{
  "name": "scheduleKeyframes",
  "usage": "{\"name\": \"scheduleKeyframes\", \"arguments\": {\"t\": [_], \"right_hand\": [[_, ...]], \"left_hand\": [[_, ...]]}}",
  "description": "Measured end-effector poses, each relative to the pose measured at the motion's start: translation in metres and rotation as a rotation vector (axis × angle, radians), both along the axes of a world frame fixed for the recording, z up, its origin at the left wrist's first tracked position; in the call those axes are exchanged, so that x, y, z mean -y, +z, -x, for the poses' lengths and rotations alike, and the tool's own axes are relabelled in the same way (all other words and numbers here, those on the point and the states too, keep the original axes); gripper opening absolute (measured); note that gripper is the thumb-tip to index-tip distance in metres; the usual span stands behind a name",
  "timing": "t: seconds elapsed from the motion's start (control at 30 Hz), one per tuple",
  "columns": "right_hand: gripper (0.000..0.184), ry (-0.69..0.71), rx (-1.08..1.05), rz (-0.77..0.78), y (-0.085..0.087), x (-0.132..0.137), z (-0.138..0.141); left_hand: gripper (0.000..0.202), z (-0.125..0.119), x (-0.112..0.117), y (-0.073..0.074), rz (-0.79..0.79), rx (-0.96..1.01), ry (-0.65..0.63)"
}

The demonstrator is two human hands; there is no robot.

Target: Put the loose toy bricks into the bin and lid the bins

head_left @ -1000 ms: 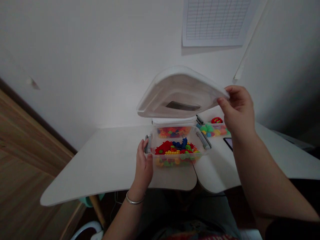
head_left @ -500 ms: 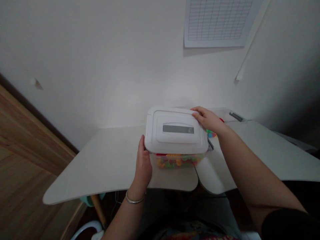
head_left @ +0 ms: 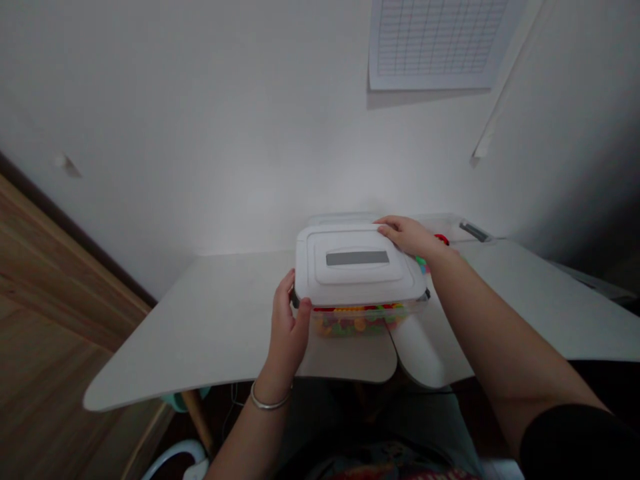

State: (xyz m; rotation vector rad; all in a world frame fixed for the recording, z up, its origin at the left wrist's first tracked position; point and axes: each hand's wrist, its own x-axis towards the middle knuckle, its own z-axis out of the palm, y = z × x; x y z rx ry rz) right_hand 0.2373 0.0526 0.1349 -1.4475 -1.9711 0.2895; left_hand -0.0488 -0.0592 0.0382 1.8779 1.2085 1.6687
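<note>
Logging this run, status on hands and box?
Left hand gripping clear box at its side. Right hand resting on white lid. Nothing in the way.

Clear plastic box (head_left: 403, 315) w/ white lid (head_left: 356, 263) on top, multicolour toy pieces (head_left: 353, 324) packed inside, near front edge of white desk (head_left: 210, 313).

Your right hand (head_left: 410, 238) hides most of the far tray (head_left: 447, 228). The white lid (head_left: 356, 273) covers the plastic box (head_left: 363, 313), and the coloured pieces (head_left: 356, 325) inside blur beyond identifying.
</note>
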Motion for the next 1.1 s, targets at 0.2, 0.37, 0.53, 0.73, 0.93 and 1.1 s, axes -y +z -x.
{"name": "scheduleKeyframes", "arguments": {"t": [0.2,0.37,0.53,0.73,0.93,1.1], "right_hand": [[0.024,-0.052,0.034,0.072,-0.024,0.007,-0.008],[0.025,-0.083,0.019,0.094,-0.032,0.011,-0.01],[0.026,-0.131,-0.016,0.053,-0.038,0.013,-0.008],[0.019,-0.231,-0.061,0.042,-0.042,0.024,-0.009],[0.021,-0.178,-0.164,0.112,-0.046,0.037,-0.009],[0.027,-0.219,-0.143,0.123,-0.048,0.038,-0.006]], "left_hand": [[0.036,0.006,0.002,-0.004,-0.01,-0.128,0.091],[0.036,0.008,0.005,-0.005,-0.007,-0.163,0.111],[0.041,0.007,0.004,-0.006,-0.083,-0.291,0.102],[0.045,0.01,0.005,-0.006,-0.141,-0.422,0.15],[0.047,0.011,0.007,-0.004,-0.184,-0.458,0.202],[0.036,0.005,0.003,-0.009,-0.175,-0.356,0.226]]}}
